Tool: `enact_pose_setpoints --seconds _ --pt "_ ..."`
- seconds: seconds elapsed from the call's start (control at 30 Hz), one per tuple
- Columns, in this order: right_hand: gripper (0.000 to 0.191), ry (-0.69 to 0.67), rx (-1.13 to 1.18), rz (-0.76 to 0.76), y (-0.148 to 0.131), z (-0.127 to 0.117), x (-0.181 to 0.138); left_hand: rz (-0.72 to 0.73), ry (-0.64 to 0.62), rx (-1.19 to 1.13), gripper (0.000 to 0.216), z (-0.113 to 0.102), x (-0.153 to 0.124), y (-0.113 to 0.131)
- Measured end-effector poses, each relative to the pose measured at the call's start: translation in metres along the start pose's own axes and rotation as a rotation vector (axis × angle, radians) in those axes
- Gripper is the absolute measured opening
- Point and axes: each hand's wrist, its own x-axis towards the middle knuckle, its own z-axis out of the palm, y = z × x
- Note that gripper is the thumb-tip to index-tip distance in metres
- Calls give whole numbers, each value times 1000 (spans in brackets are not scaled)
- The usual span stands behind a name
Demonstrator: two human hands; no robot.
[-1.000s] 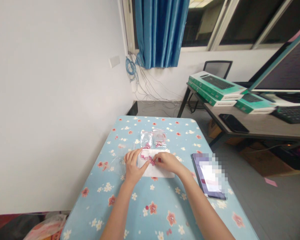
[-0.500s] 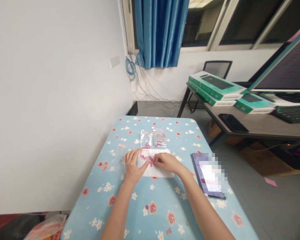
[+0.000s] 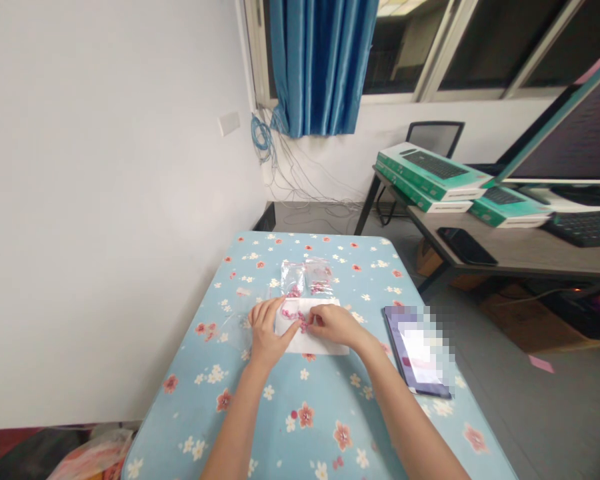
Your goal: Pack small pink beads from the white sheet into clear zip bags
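Note:
A white sheet of paper (image 3: 325, 344) lies on the flowered tablecloth, with a string of small pink beads (image 3: 291, 315) on it. My left hand (image 3: 269, 328) rests at the sheet's left side, fingers stretched out and the thumb touching the beads. Over the right part of the paper, my right hand (image 3: 333, 323) has its fingertips pinched together at the right end of the beads. What sits between those fingertips is too small to make out. Just beyond the paper are two clear plastic bags, the left bag (image 3: 293, 277) and the right bag (image 3: 319, 275), with pink beads inside.
A tablet (image 3: 413, 353) with a partly blurred screen lies on the table (image 3: 300, 387) to the right. Beyond it stands a desk with green keyboard boxes (image 3: 433, 170), a black phone (image 3: 467, 246) and a monitor. A white wall (image 3: 105, 200) borders the left side.
Both hands stay almost where they were. The pinched right fingertips shift very slightly at the beads.

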Motion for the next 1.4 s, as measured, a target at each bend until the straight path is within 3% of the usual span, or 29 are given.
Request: enact_pose_setpoints --seconds 0.23,0.33,0.5,0.73,0.87,1.03,1.17,1.27,1.4 --pt "16 283 272 -33 -12 -17 -2 15 -1 -2 47 0 0 1" --pt "17 337 348 -72 -25 -21 -4 10 -10 -4 48 -1 0 2" --pt "18 298 361 -93 -43 -19 -4 26 -24 -24 47 -2 1 4" --pt "21 309 273 -58 -42 -21 -5 21 -9 -17 46 -2 1 2" --pt "26 220 154 -16 -40 -18 -5 20 1 3 46 -1 0 0" --pt "20 153 188 -13 -41 -15 -3 -2 16 0 44 0 0 -1" --pt "19 145 242 -36 -39 -19 -4 -110 -40 -196 49 -1 2 -2" --pt "22 140 301 -69 -34 -25 -7 -276 -150 -511 54 -1 5 -6" --pt "21 146 339 -78 -28 -30 -9 -528 -192 -822 41 0 10 -10"
